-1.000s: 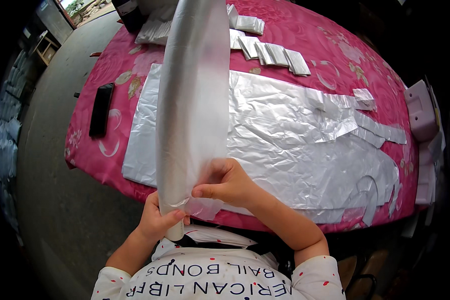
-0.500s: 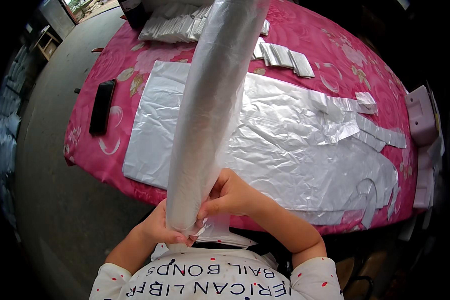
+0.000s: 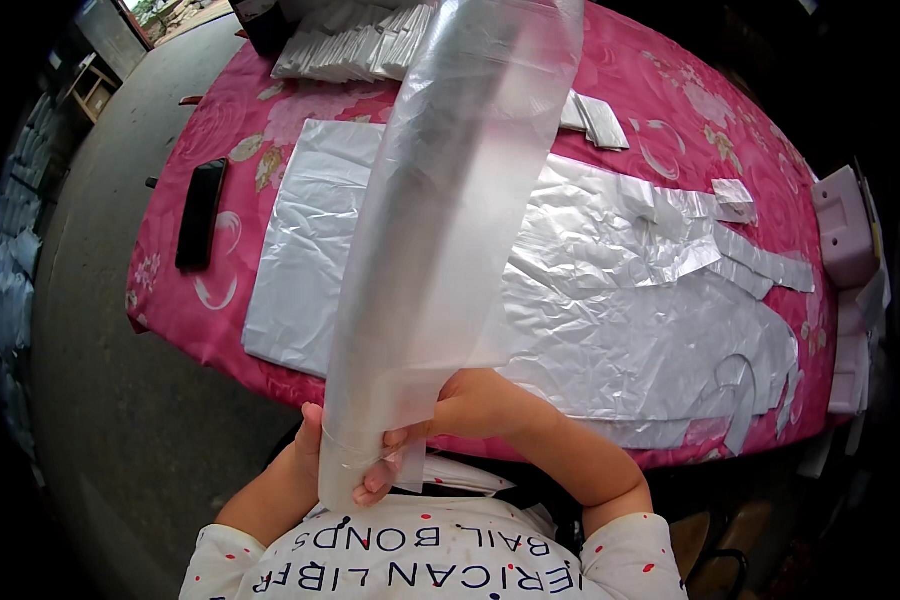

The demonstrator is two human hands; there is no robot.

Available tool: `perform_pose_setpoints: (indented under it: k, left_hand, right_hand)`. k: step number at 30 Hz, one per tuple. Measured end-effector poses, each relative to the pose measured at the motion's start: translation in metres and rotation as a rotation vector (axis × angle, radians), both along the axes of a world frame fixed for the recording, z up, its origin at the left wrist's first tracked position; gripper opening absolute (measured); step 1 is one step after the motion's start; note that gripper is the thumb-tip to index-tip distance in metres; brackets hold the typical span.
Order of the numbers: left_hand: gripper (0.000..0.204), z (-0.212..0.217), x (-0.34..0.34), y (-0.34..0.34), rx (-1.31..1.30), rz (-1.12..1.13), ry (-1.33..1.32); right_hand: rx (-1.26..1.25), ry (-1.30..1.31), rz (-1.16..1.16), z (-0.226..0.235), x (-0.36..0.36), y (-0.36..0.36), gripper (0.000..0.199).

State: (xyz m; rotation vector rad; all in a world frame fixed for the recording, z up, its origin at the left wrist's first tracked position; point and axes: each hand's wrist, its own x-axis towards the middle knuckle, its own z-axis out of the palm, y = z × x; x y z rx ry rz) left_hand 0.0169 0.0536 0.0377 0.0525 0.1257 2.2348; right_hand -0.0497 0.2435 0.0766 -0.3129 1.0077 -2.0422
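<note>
A long roll of clear plastic film [image 3: 410, 220] stands tilted in front of me, its top running out of the picture. Its lower end rests in my left hand [image 3: 308, 447]; the thumb is on the left side and the fingertips show at the right. My right hand [image 3: 475, 405] pinches the film's loose flap beside the roll, its fingertips partly seen through the plastic. Behind the roll, a flat stack of silvery-white plastic bags [image 3: 630, 310] lies on the table, with cut strips at its right end.
A pink floral cloth covers the table [image 3: 240, 190]. On its left side lies a black phone [image 3: 202, 214]. Folded white packets [image 3: 355, 45] are lined up at the back, with a smaller group [image 3: 602, 122] farther right. Pale pink plastic boxes [image 3: 846, 230] stand at the right edge.
A wider flap of film has come loose on the roll's right side. The roll's top has shifted right and its lower end slightly left. My right hand has moved slightly right and down.
</note>
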Motion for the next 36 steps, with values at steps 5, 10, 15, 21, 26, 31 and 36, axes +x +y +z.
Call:
perform_pose_setpoints:
  k: [5,10,15,21,26,31,36]
  left_hand:
    - [0.084,0.024,-0.009,0.021,0.442,-0.150,-0.238]
    - [0.079,-0.010,-0.003,0.008,0.094,-0.084,-0.032]
    - [0.068,0.011,-0.027,-0.008,-0.751,-0.025,0.400]
    - [0.041,0.020,-0.033,0.017,-1.125,0.303,0.646]
    - [0.043,0.005,-0.034,0.022,-1.171,0.329,0.517]
    - [0.043,0.017,-0.041,0.008,-1.274,0.136,0.423]
    - [0.033,0.012,-0.034,0.009,-1.585,0.145,1.025]
  right_hand:
    - [-0.208,0.174,0.137,-0.004,0.005,-0.008,0.031]
    - [-0.186,0.244,0.025,-0.002,0.010,-0.005,0.031]
    - [0.251,0.434,-0.113,-0.003,0.004,0.009,0.032]
    - [0.510,0.395,-0.300,-0.021,0.011,0.002,0.022]
    - [0.821,0.601,-0.255,-0.009,0.012,0.001,0.032]
    - [1.025,1.121,-0.327,0.004,0.011,0.015,0.034]
    - [0.722,1.611,-0.525,0.015,0.018,-0.004,0.037]
